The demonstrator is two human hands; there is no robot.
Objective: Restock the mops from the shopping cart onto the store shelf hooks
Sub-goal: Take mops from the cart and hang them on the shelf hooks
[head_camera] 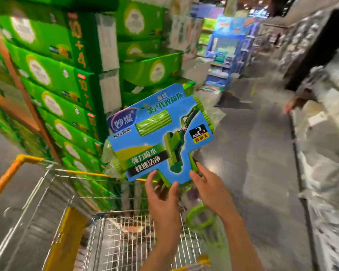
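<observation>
A mop with a green sponge head in a blue printed card sleeve is held up above the shopping cart. My left hand grips the sleeve's lower edge, thumb in front and fingers curled behind. My right hand holds the lower right side of the head, fingers wrapped round the green plastic. A green loop handle hangs below my right wrist. The mop's pole is hidden behind my arms and the cart.
Stacked green cartons fill the left side beside an orange rack post. The aisle floor runs ahead to a blue display. Blurred shelves line the right, where another person's hand reaches.
</observation>
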